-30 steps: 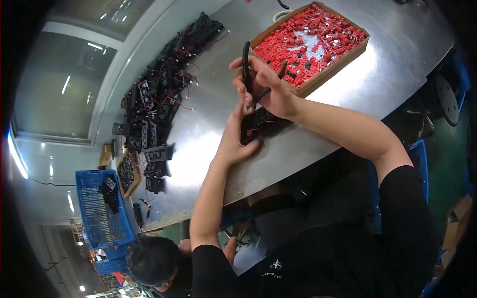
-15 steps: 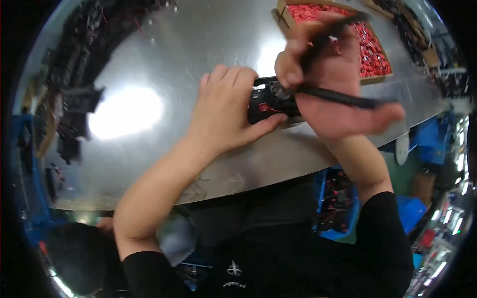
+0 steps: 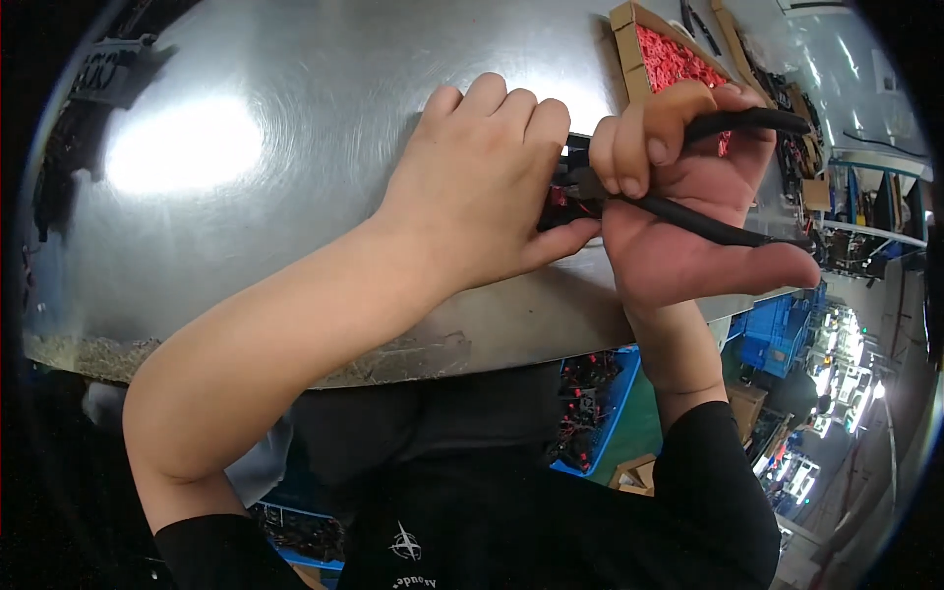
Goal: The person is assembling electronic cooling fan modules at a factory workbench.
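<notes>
My left hand [image 3: 482, 172] is closed round a black plastic part [image 3: 563, 206] with red pieces on it. The hand presses it down on the metal table near the front edge. Much of the part is hidden behind my fingers and thumb. In my right hand [image 3: 669, 177], palm turned up, are pliers with two black handles [image 3: 703, 224]. The handles are spread apart, with my fingers hooked round the upper one and the lower one across my palm. The head of the pliers is against the black part; its jaws are mostly hidden.
Beyond my right hand stands a cardboard box [image 3: 627, 54] of small red pieces. The metal table [image 3: 295, 69] has a worn front edge. Below it, a blue crate [image 3: 618, 398] holds black and red parts. More black parts [image 3: 98, 74] lie at the far left.
The view has shifted, so both hands appear further right. My right hand, blurred before, is now sharper, with the pliers still at the black part in my left hand.
</notes>
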A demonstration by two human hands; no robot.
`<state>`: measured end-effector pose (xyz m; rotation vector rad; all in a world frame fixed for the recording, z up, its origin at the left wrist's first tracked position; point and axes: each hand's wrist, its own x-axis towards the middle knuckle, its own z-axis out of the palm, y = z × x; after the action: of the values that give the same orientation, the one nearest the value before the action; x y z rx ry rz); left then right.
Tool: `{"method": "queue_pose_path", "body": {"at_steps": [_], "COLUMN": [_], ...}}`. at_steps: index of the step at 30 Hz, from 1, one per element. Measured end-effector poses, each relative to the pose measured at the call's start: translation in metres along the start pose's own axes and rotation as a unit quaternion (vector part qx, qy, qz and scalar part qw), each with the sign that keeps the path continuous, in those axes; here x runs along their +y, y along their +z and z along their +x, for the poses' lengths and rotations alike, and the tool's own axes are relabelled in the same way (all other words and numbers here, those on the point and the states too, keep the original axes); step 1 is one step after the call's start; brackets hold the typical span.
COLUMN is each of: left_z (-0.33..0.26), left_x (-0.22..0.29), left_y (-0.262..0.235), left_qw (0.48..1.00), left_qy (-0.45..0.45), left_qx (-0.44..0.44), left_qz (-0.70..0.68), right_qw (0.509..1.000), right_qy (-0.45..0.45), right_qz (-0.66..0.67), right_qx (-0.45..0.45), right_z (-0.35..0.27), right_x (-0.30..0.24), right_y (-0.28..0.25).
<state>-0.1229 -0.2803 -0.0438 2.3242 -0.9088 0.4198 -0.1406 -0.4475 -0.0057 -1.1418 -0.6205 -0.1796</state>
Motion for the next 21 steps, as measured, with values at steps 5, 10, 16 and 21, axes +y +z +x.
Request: {"method": "queue_pose_path", "body": {"at_steps": [5, 10, 16, 21], "left_z": [0.001, 0.000, 0.002, 0.001], "left_x": [0.001, 0.001, 0.002, 0.002], "left_y": [0.003, 0.002, 0.004, 0.001], "left_qw": [1.000, 1.000, 1.000, 1.000], "left_qy": [0.012, -0.003, 0.008, -0.020], "left_qx": [0.022, -0.010, 0.025, -0.005], "left_qz": [-0.009, -0.028, 0.004, -0.011], "right_qw": [1.000, 0.999, 0.999, 0.994], "right_qy": [-0.004, -0.020, 0.027, 0.057], "right_qz": [-0.002, -0.017, -0.042, -0.067], "right_qx": [-0.022, -0.022, 0.011, 0.071], "right_z": [0.000, 0.001, 0.002, -0.004], "right_x": [-0.002, 0.000, -0.005, -0.002], "right_y": [0.000, -0.001, 0.005, 0.019]}}
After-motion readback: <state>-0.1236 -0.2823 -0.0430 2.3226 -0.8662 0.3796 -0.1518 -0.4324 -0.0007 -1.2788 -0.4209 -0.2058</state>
